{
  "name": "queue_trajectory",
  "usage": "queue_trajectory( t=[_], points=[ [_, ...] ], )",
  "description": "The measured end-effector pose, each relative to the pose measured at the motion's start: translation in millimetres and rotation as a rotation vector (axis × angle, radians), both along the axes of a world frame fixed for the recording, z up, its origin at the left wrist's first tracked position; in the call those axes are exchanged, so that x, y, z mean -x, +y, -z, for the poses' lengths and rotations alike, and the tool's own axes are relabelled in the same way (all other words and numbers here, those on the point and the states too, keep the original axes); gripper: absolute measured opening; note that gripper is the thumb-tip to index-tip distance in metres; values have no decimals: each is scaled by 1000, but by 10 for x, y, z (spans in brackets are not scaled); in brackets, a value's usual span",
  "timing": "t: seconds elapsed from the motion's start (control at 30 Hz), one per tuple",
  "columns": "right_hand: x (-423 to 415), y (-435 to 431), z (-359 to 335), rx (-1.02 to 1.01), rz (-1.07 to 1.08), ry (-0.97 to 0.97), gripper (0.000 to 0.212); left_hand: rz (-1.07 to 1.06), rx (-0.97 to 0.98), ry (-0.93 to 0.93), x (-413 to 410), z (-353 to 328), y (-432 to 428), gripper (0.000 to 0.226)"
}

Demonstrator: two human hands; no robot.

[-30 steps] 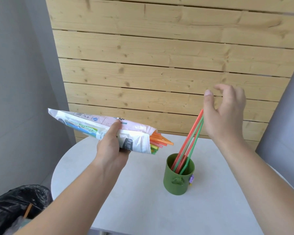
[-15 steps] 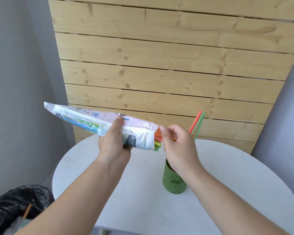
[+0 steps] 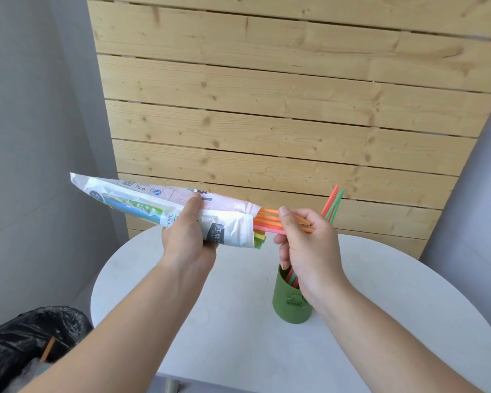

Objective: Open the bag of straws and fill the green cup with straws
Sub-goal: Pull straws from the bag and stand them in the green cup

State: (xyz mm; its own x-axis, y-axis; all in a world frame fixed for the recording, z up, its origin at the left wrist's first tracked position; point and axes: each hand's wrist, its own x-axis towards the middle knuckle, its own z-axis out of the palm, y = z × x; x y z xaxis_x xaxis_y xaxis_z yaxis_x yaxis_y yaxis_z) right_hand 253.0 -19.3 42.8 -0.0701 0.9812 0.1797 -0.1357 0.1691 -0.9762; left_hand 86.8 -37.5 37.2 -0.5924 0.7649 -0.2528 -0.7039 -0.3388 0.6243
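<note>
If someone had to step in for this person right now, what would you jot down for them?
Left hand: holds the bag of straws in the air, roughly level, open end toward the right.
Right hand: pinches a few orange and pink straws sticking out of the bag's mouth; they are only partly out.
Green cup: upright on the white round table, below the right hand, with several straws already in it, leaning to the right.
Done: bag open, first straws in the cup.
Left: draw this bunch out, drop it in the cup, repeat; many straws remain in the bag.
</note>
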Motion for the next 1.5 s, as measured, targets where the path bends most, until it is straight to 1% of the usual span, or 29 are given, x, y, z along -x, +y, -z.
queue_trajectory(
  t=[0.1,0.23,0.37,0.47,0.67,0.8,0.97,1.1,1.23,1.37,1.5],
  points=[
    [-36,26,-2,-13,5,5,16,-21,7,-7,19,-2,-4,45],
    [-123,74,-17,-82,92,-27,13,-35,7,-8,67,-3,-5,46],
    [-120,54,16,-135,108,-80,18,-19,12,8,-5,0,-10,44],
    [-109,29,16,-92,71,-93,20,-8,23,7,-70,-6,-18,42],
    [-102,-21,53,17,44,-117,21,-27,36,6,-61,8,-11,47],
    [-78,-44,103,13,67,-118,22,-24,40,15,-74,13,-11,46],
    [-156,12,20,17,58,-35,20,-23,43,9,-38,14,-5,43],
    [-366,104,-142,2,27,-39,16,-17,35,-10,46,27,4,32],
    [-703,231,-288,-33,5,-89,16,-19,32,-10,106,39,9,42],
    [-1066,332,-392,-40,-7,-129,16,-18,38,-20,142,59,36,46],
    [-1397,364,-533,-56,6,-226,16,-21,43,-20,145,79,50,48]
  ],
)
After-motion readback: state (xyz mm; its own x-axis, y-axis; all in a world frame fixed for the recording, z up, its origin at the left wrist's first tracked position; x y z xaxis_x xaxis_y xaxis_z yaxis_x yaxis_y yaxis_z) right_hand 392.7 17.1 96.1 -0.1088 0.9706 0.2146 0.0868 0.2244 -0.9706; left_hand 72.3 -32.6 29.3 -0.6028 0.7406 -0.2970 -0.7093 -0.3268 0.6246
